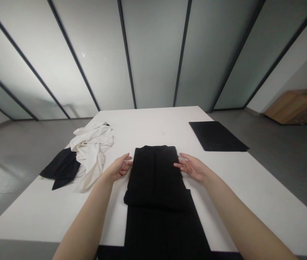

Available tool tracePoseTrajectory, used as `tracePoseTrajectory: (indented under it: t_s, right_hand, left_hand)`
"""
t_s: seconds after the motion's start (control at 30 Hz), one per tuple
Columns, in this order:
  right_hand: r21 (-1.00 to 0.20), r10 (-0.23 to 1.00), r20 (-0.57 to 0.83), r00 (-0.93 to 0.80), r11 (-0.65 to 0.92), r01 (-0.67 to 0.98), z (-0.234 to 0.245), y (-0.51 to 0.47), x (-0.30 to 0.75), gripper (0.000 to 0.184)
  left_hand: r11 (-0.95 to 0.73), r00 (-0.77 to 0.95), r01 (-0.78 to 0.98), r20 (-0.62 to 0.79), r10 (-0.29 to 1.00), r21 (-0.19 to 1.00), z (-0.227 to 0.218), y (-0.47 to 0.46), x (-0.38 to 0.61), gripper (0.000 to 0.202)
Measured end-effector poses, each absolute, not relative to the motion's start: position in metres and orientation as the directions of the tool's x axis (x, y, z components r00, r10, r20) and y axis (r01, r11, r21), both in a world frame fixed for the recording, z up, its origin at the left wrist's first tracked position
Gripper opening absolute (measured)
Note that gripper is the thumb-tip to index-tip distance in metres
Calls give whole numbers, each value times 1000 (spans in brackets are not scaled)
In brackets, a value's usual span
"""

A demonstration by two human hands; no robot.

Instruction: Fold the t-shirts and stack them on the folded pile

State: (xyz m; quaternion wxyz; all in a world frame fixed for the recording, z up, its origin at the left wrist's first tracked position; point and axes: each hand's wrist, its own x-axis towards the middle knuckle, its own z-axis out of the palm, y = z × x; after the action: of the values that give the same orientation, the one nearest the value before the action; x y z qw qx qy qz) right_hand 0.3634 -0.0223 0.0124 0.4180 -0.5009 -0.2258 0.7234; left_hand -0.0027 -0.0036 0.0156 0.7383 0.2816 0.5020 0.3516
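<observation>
A black garment (154,177) lies in front of me, its upper part folded into a neat rectangle with what looks like a neckline at the far end. Its lower layer (166,229) stretches toward the near table edge. My left hand (120,167) is beside the garment's left side, fingers loosely bent and apart, holding nothing. On the opposite side, my right hand (191,167) has its fingers spread, with fingertips at the garment's right edge; it grips nothing. Whether either hand touches the cloth is hard to tell.
On the white table (148,126), a crumpled white cloth (90,148) and a black cloth (63,167) lie at the left. A flat black rectangular sheet (217,136) rests at the far right. Frosted glass panels (153,54) stand behind; a wooden cabinet (297,106) is farther right.
</observation>
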Motion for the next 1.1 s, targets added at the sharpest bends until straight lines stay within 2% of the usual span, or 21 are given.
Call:
tracePoseTrajectory:
  t_s: [0.07,0.17,0.23,0.37,0.43,0.53,0.73,0.87,0.97,1.1]
  right_hand:
    - [-766,817,-557,-148,-575,-289,11,-24,370,13]
    - [-760,761,-612,-216,-641,-105,9,-27,382,30]
    - [-742,723,-631,-281,-668,-52,9,-29,387,38]
    - [-695,697,-591,-406,-695,-182,13,-32,379,31]
    - [-637,674,-550,-493,-721,-274,13,-31,369,41]
    - [-562,674,-494,-549,-730,-390,6,-26,356,54]
    - [-509,714,-429,-554,-697,-504,-13,-18,352,63]
    - [-538,748,-448,-490,-663,-520,-9,-22,350,56]
    - [-598,793,-457,-402,-609,-521,-3,-26,344,42]
    - [-732,881,-389,-268,-473,-491,-1,-28,333,28]
  left_hand:
    - [636,325,-229,-558,764,737,16,-3,-8,29]
    - [711,441,-239,-578,687,661,17,-4,-12,33]
    - [756,504,-293,-577,643,586,18,-3,-12,35]
    - [788,626,-450,-481,614,421,14,-1,-3,50]
    - [770,640,-505,-430,637,390,9,0,5,55]
    - [732,611,-528,-407,679,429,-1,0,17,57]
    - [690,570,-561,-392,722,457,-9,0,25,54]
    - [665,505,-553,-433,747,502,-5,-1,27,52]
    - [622,424,-530,-455,783,576,-1,-3,31,47]
    - [485,305,-519,-377,874,704,4,-8,38,42]
